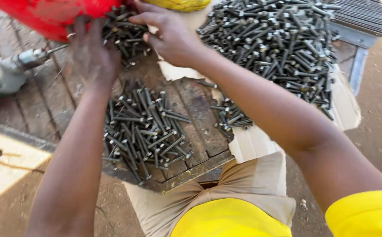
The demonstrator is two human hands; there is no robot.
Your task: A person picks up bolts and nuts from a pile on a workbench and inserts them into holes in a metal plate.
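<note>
Bolts [145,127] heaped on a worn wooden bench [195,109] over dirt ground; both hands [129,41] spread among them.

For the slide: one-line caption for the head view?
Left hand and right hand reach into a pile of bolts by a red container on a worn wooden table.

An outdoor metal workshop on bare dirt ground.

Heaps of dark steel bolts [283,44] cover torn cardboard [252,142] and a worn, grimy wooden bench [195,114] — a power tool [7,72] lies at the far left, a stack of thin metal rods [366,15] at the far right, sunlit earth [379,109] around.
</note>
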